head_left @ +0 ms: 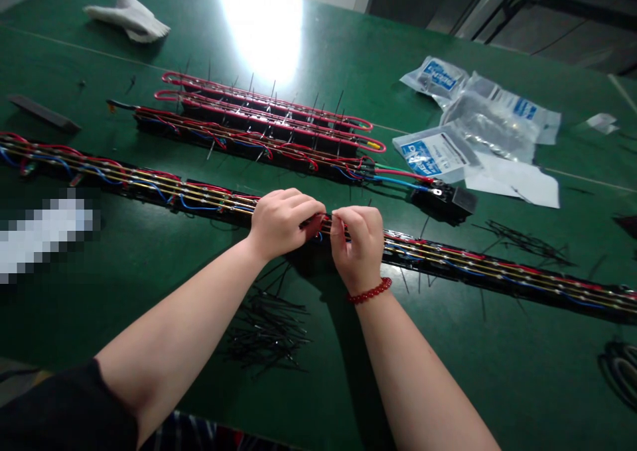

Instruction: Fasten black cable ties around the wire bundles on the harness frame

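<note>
Both fists closed: left hand [281,222] and right hand [359,242] pinch wires [209,199] on the long black strip [448,257].

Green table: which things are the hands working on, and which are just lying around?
In use: left hand and right hand, both pinching the wires on the long wired strip; loose black cable ties just below them.
Lying about: white glove, plastic bags, other wired strips farther back, dark bar at far left.

Your fingers [298,213] cover the wired strip [149,189] between them; it runs off both edges. Left of your fingers, a pixelated patch [44,232] is unreadable.
</note>
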